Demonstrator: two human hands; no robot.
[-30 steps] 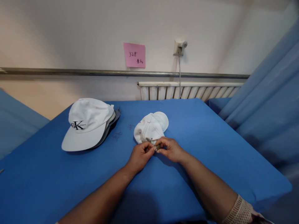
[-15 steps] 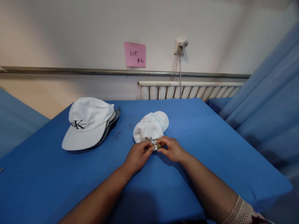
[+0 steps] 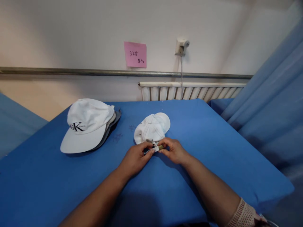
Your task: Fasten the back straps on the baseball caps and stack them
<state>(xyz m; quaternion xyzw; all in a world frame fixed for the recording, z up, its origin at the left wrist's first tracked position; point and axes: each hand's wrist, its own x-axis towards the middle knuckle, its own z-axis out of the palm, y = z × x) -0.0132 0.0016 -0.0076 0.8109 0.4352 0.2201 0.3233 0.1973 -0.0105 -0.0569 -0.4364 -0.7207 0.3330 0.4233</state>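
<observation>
A white baseball cap (image 3: 151, 127) lies on the blue-covered table, its brim pointing away from me to the right. Its back strap (image 3: 155, 149) faces me. My left hand (image 3: 138, 157) pinches the strap between thumb and fingers. At the other side my right hand (image 3: 174, 151) grips the brass-coloured buckle (image 3: 161, 147) on that strap. Part of the strap is hidden by my fingers. Left of my hands sits a stack of caps; the top one is a white cap with black CK lettering (image 3: 88, 116), over a dark grey cap (image 3: 113, 121).
The blue table (image 3: 213, 151) reaches the wall. Behind it are a white radiator (image 3: 191, 91), a metal rail (image 3: 94, 72), a pink note (image 3: 135, 54) and a socket with a plugged-in cord (image 3: 181, 47). A blue curtain (image 3: 272, 101) hangs at the right.
My left hand has shifted slightly left along the strap, and more of the white strap shows between my hands. My right hand stays at the buckle. The view has shifted slightly.
</observation>
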